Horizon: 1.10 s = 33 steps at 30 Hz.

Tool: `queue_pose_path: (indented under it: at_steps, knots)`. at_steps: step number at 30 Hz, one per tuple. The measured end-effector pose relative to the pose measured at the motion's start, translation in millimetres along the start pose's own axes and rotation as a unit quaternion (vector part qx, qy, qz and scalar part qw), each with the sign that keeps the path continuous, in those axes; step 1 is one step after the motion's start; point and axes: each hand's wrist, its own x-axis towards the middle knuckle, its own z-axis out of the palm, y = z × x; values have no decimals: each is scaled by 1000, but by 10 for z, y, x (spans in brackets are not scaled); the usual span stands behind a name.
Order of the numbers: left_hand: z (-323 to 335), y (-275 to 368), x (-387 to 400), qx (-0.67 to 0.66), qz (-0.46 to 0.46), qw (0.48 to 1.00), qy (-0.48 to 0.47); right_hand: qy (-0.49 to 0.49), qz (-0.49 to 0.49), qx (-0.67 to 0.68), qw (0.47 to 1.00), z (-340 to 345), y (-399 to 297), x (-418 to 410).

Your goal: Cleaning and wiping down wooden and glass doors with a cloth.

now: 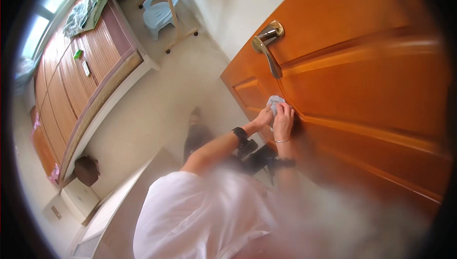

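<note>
A light grey cloth (275, 100) is bunched between my two hands, close to the panelled face of a wooden door (332, 91). My left hand (263, 117) grips the cloth from its left side. On the right side, my right hand (284, 118) has its fingers bent over the same cloth, near the door's moulding; whether the cloth touches the wood cannot be told. Above my hands, a shiny metal lever handle (269, 53) is fixed to the door. My right palm and part of the cloth are hidden.
Left stands a bed (76, 91) with a slatted mat, folded clothes (85, 15), a white remote control (85, 69) and a green object (77, 54). A pale blue plastic chair (159, 14) and a wheeled wooden rack (182, 40) stand beyond. A brown stool-like object (86, 170) sits beside the bed.
</note>
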Motion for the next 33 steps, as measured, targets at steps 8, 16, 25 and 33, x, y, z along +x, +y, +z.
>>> queue_pose_path:
  at_steps: [8, 16, 25, 33]
  knots:
    - [-676, 679, -96, 37, 60, 985, 156, -12, -14, 107, 994, 244, -272, 162]
    - [-556, 1594, 515, 155, 252, 938, 183, 77, 6, 114, 990, 467, -211, 757]
    - [-488, 861, 561, 19, 121, 988, 96, 7, -73, -30, 997, 311, -190, 595]
    - [-949, 1344, 618, -31, 14, 992, 124, -32, 348, 468, 812, 826, -391, 745]
